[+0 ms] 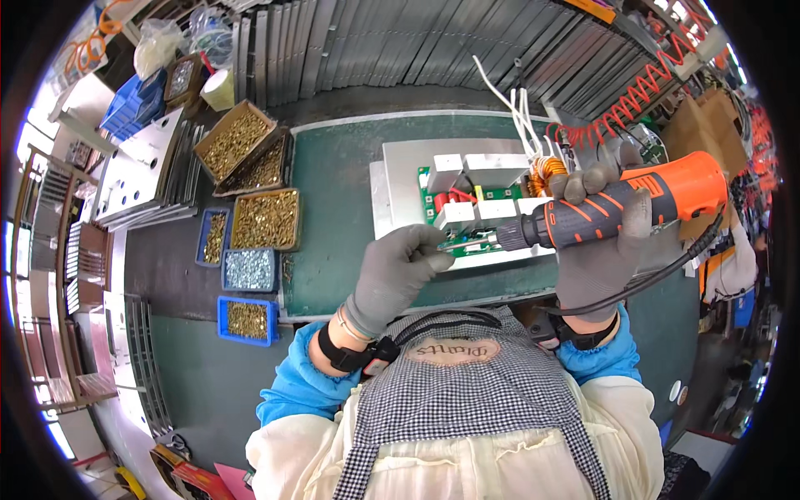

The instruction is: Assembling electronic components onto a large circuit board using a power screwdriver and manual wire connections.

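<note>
My right hand (596, 258), in a grey glove, is wrapped round an orange and dark grey electric screwdriver (604, 208). The tool lies nearly level, and its thin metal bit (471, 242) points left. Thumb and fingers of my gloved left hand (396, 271) are pinched together at the bit's tip; whatever they hold there is hidden. Under the bit is a green circuit board (427, 204) carrying large white blocks (493, 170), red parts and a coil of orange wire (546, 172). The board rests on a silver metal plate (398, 185).
To the left stand several bins of brass-coloured fasteners (265, 218) and a blue bin of silver ones (249, 269). Stacked metal panels (146, 171) lie beyond them. Grey metal strips (375, 46) line the back. A red coiled hose (617, 112) hangs at right; a black cable (658, 275) trails from the screwdriver.
</note>
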Demonstrator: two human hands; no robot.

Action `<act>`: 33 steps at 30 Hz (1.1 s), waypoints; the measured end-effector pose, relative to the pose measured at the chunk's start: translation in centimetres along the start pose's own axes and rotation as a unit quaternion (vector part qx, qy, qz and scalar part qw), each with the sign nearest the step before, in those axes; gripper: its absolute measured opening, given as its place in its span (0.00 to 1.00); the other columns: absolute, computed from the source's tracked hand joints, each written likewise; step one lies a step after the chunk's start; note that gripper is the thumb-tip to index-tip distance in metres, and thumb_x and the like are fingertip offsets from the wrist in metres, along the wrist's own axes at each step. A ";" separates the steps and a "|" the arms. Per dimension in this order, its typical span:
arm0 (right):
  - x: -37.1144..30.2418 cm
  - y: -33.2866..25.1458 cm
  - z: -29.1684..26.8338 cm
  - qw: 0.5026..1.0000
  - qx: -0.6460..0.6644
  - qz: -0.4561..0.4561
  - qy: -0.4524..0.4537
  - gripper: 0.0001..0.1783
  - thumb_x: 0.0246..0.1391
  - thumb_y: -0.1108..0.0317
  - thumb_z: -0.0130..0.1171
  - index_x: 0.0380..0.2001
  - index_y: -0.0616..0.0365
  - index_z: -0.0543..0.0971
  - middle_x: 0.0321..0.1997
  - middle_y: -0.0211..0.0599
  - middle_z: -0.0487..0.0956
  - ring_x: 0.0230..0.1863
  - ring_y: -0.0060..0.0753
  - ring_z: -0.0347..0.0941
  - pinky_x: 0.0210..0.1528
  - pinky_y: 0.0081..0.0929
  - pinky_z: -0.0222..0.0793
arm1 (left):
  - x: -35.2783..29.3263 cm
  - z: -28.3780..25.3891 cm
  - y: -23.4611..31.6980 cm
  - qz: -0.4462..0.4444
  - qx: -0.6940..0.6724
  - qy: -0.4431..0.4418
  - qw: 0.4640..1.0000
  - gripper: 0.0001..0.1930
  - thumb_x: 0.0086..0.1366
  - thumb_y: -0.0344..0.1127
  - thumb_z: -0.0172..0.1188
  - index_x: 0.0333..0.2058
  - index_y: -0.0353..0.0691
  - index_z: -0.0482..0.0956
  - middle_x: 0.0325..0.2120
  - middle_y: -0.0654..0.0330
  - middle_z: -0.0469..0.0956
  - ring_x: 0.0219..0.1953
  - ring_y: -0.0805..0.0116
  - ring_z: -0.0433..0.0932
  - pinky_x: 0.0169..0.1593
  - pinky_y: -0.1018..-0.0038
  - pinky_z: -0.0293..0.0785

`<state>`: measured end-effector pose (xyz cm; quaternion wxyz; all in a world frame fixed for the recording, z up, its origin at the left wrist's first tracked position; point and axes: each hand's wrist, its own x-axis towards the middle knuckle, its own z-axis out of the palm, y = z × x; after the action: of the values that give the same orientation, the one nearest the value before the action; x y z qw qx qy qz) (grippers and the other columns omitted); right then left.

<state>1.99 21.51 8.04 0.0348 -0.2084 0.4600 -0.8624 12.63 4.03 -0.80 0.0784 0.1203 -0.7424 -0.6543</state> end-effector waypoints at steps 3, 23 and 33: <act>1.4 -1.0 0.1 0.999 0.004 -0.042 0.022 0.23 0.54 0.50 0.54 0.41 0.60 0.71 0.34 0.36 0.74 0.35 0.32 0.72 0.51 0.41 0.68 | 1.3 -1.4 -0.6 -0.046 -0.102 -0.018 0.994 0.25 0.51 0.26 0.66 0.49 0.27 0.71 0.24 0.66 0.72 0.27 0.81 0.69 0.32 0.82 0.68; 5.6 4.7 -5.7 0.986 -0.150 -0.059 0.037 0.42 0.49 0.66 0.58 0.65 0.59 0.50 0.34 0.38 0.74 0.32 0.34 0.73 0.47 0.45 0.70 | 8.5 -6.2 -8.6 -0.273 -0.438 0.034 0.856 0.15 0.70 0.35 0.46 0.48 0.29 0.67 0.33 0.59 0.74 0.26 0.79 0.69 0.26 0.87 0.66; 5.4 5.2 -6.5 0.979 -0.189 -0.069 -0.026 0.42 0.50 0.58 0.60 0.64 0.59 0.54 0.31 0.34 0.73 0.28 0.31 0.70 0.38 0.39 0.69 | 8.7 -6.1 -8.4 -0.274 -0.422 0.027 0.864 0.14 0.69 0.34 0.48 0.49 0.33 0.67 0.34 0.61 0.72 0.27 0.80 0.68 0.25 0.89 0.66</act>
<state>-6.19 22.27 2.42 -0.0525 -0.2648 0.5983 -0.7544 6.65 -5.23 -8.69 -0.0407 0.2917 -0.3299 -0.8969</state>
